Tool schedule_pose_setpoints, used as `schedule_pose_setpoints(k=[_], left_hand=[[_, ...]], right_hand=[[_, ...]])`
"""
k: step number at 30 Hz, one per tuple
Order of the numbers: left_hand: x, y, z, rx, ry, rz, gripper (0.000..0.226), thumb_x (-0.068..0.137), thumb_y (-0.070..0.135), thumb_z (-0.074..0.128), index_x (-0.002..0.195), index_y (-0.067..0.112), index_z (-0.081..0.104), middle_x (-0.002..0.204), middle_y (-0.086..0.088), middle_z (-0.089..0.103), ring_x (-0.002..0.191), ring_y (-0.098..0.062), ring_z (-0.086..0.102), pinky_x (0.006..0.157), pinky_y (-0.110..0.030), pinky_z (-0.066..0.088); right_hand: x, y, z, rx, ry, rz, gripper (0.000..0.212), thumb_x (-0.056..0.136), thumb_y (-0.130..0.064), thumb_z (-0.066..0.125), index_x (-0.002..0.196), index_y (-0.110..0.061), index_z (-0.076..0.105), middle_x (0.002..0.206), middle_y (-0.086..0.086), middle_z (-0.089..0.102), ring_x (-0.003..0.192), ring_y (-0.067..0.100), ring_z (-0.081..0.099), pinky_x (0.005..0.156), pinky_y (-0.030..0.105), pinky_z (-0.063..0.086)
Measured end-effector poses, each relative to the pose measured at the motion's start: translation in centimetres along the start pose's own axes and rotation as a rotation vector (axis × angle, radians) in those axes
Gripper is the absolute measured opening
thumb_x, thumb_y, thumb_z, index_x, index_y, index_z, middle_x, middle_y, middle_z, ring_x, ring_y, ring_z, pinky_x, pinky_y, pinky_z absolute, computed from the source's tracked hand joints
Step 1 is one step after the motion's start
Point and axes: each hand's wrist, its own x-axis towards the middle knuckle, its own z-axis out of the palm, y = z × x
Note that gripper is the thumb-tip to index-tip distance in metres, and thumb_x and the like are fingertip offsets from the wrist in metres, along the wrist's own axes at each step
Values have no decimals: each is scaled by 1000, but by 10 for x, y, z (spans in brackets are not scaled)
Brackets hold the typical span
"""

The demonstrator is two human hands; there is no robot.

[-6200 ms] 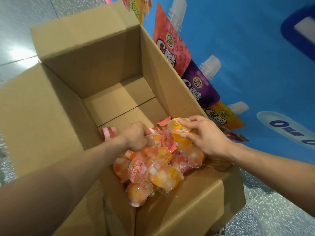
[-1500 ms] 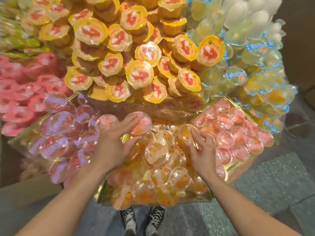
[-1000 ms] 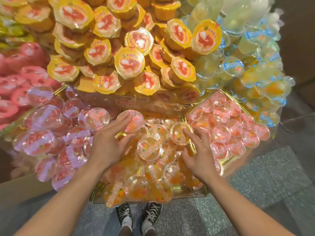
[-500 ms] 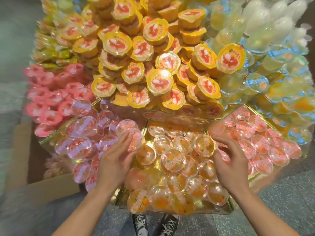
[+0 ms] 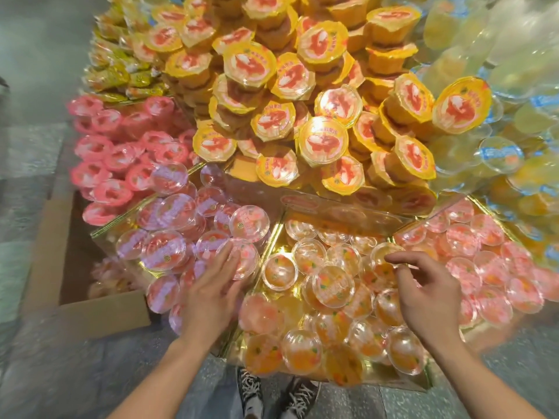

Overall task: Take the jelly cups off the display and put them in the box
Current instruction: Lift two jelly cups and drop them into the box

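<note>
L grip [image 5: 211, 294] touching cup [image 5: 251, 259], R grip [image 5: 429, 294] hovering

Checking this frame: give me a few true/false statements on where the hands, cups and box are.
1. The left hand has its fingers lying on a pink cup. True.
2. The right hand reaches into the yellow-lidded pile. False: it is over the orange cups in front.
3. A cardboard box shows to the left. True.
4. Both hands are over the box. False: both are at the cups.
5. No shoes are visible. False: shoes show at the bottom.
</note>
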Motion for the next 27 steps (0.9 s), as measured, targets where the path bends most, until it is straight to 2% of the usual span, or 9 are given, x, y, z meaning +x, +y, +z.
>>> schedule_pose_setpoints(k=[1, 4, 6, 9, 14, 17, 20, 24, 27], left_hand=[[-1, 0, 2, -4, 5, -7, 59, 75, 8, 82, 131, 9, 65, 148, 11, 47, 96, -21, 73, 94, -22, 54], [-5, -3, 9, 12, 18, 7, 55, 81, 24, 79, 132, 11, 63, 144, -1, 55, 110, -24, 69, 80, -44, 62], [-7, -5, 10, 52, 17, 28, 53, 86, 35, 73, 133, 13, 62, 143, -5, 56, 124, -28, 61, 95, -53, 54], [-5, -10, 6, 108, 23, 35, 53, 86, 44, 63, 130, 15, 65, 143, -6, 56, 129, -33, 54, 108, -45, 43], [0, -10, -1, 152, -35, -17, 52, 86, 51, 59, 126, 18, 68, 146, -7, 54, 131, -33, 51, 99, -55, 51], [-1, -9, -6, 186, -129, -33, 60, 83, 57, 63, 131, 22, 64, 152, -5, 47, 137, -31, 47, 98, -59, 50], [-7, -1, -18, 186, -197, -49, 72, 80, 63, 66, 142, 30, 49, 157, -1, 39, 143, -29, 39, 102, -60, 46], [-7, 24, -48, 217, -227, -39, 82, 81, 70, 67, 148, 31, 42, 162, 1, 30, 150, -23, 27, 114, -56, 36], [-1, 42, -82, 303, -324, -65, 90, 83, 88, 31, 157, 36, 22, 168, 7, 7, 154, -14, 1, 124, -44, 12]], right_hand=[[1, 0, 1, -4, 1, -1, 37, 90, 6, 58, 91, -27, 74, 96, -21, 72, 85, 5, 66, 69, 9, 44], [5, -2, 3, -2, 15, -25, 32, 90, -2, 59, 89, -31, 73, 96, -21, 72, 83, 7, 66, 68, 11, 45], [7, -5, 3, -5, 15, -38, 27, 86, -14, 54, 89, -35, 72, 95, -21, 71, 80, 6, 65, 67, 12, 44], [9, -12, 6, -8, -8, -70, 29, 84, -17, 52, 91, -38, 70, 94, -20, 71, 82, 6, 64, 70, 14, 45], [12, -33, 10, 12, -49, -170, 33, 84, -16, 54, 97, -43, 67, 101, -20, 70, 99, 11, 66, 86, 30, 52], [10, -45, 12, 18, -71, -219, 31, 84, -17, 54, 99, -41, 66, 102, -18, 69, 99, 9, 65, 87, 29, 52], [1, -58, 14, -16, -158, -272, 26, 85, -28, 52, 103, -39, 67, 108, -23, 66, 106, 5, 62, 91, 24, 48], [-13, -80, 26, -280, -472, -296, 47, 91, -51, 50, 132, -31, 59, 144, -14, 48, 139, 6, 38, 115, 36, 33], [-22, -105, 38, -580, -685, -342, 80, 87, -79, 19, 154, -36, 30, 166, -9, 11, 155, 15, 1, 124, 47, 14]])
